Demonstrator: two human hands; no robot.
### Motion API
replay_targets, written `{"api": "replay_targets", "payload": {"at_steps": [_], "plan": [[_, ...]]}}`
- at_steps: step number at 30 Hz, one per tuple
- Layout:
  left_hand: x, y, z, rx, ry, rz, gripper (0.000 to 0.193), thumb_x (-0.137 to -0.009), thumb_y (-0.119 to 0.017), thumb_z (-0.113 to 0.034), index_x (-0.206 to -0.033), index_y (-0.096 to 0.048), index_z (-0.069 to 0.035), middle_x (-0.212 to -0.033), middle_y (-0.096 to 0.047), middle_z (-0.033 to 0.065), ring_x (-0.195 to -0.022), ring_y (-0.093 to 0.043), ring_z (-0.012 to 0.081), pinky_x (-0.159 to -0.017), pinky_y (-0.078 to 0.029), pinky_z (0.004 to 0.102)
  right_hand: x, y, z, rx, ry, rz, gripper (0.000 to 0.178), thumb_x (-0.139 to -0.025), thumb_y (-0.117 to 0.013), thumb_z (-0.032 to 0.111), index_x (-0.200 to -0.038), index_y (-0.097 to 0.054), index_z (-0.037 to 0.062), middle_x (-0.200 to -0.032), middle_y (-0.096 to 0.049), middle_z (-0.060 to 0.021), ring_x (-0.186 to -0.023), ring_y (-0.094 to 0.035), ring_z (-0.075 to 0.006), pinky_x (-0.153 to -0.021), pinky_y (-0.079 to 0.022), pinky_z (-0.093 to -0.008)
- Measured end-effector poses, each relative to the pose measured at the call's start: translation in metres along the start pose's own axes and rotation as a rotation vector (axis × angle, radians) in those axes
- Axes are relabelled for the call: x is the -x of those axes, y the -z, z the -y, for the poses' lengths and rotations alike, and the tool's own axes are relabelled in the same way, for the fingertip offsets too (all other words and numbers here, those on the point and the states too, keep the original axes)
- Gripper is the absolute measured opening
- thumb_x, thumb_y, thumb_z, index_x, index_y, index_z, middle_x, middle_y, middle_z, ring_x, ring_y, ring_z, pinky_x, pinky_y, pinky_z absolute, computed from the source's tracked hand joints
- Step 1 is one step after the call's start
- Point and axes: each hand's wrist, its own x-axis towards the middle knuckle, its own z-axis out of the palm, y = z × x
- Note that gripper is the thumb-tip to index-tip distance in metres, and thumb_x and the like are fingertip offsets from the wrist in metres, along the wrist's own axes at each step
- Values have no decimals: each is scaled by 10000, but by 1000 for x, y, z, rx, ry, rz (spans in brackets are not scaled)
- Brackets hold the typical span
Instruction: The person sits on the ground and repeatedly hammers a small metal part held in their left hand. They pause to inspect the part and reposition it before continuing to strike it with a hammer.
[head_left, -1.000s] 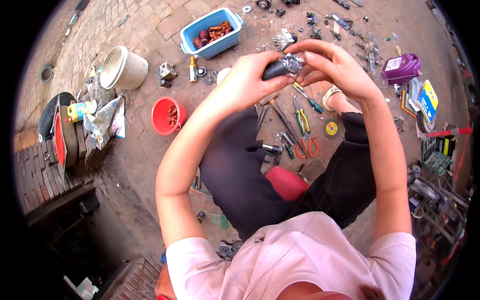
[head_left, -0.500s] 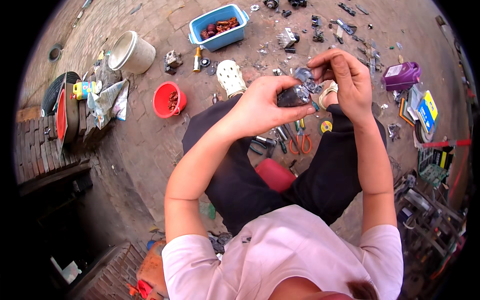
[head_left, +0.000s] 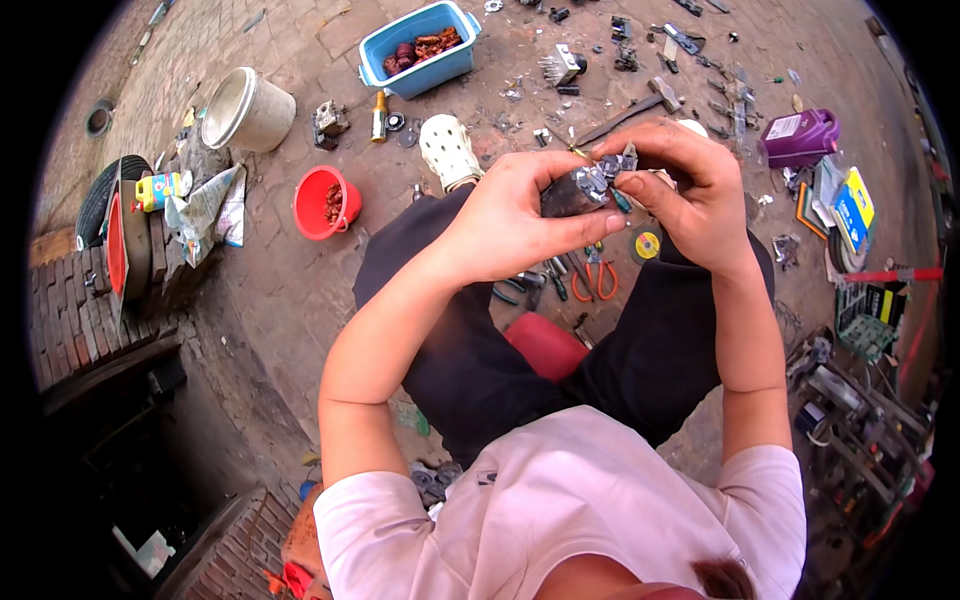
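In front of my knees, my left hand (head_left: 505,217) is closed around a dark cylindrical part (head_left: 568,197), which looks like a small motor. A jagged, silvery grey end piece (head_left: 605,175) sits at the cylinder's right end. My right hand (head_left: 695,190) is curled over that end piece, thumb and fingers gripping it from the right. The fingers partly cover where the two pieces meet, so I cannot tell if they are joined. Below the hands lie orange-handled pliers (head_left: 604,278) and a yellow-centred disc (head_left: 647,245).
A hammer (head_left: 640,112) lies beyond my hands among scattered metal parts. A blue tub (head_left: 425,80) and a red bucket (head_left: 310,222) hold reddish-brown pieces. The white bucket (head_left: 265,115) is at left, a purple jug (head_left: 803,140) at right. Scrap metal (head_left: 850,410) is piled at lower right.
My right hand has come down and closed over the end piece, where its fingers were raised higher before. The view has shifted slightly, and the hammer now shows beyond the hands.
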Motion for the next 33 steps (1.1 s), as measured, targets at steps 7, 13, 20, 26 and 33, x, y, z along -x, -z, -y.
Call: {"api": "replay_targets", "payload": {"at_steps": [7,13,20,26,33], "plan": [[4,8,4,84,34,74,225,-737,-757,-137,-888,-656,-5,-778,-609,0,-704,-543,62,-631,-441,221,3,-3,6,-156,-96,57,208,-868,-623,83,-1027,-621,-51,-930,-652,-99,-821,-644,-152,-748,-535,-266],[6,17,4,82,124,146,252,-738,-755,-185,-901,-664,-16,-748,-621,-11,-693,-537,50,-633,-437,223,1,-5,11,-294,-206,108,223,-886,-607,93,-1043,-601,-65,-894,-649,-89,-779,-633,-133,-725,-529,-260],[10,24,14,178,142,246,232,-738,-745,-195,-871,-666,-23,-753,-626,-16,-746,-543,54,-700,-448,240,2,-11,10,-453,-328,161,239,-906,-593,130,-1057,-591,-55,-868,-645,-73,-756,-619,-112,-700,-517,-248],[8,22,23,397,125,228,210,-775,-703,-140,-915,-625,-4,-669,-573,5,-510,-458,50,-460,-349,202,0,-16,1,-438,-314,116,249,-909,-592,153,-1056,-594,-49,-846,-637,-65,-751,-611,-107,-696,-516,-255],[7,14,21,410,128,183,227,-771,-704,-155,-864,-580,11,-631,-534,26,-436,-398,42,-388,-263,192,-2,-18,-3,-590,-262,164,303,-867,-638,131,-1117,-569,-26,-919,-626,-59,-792,-603,-110,-734,-514,-261]]}}
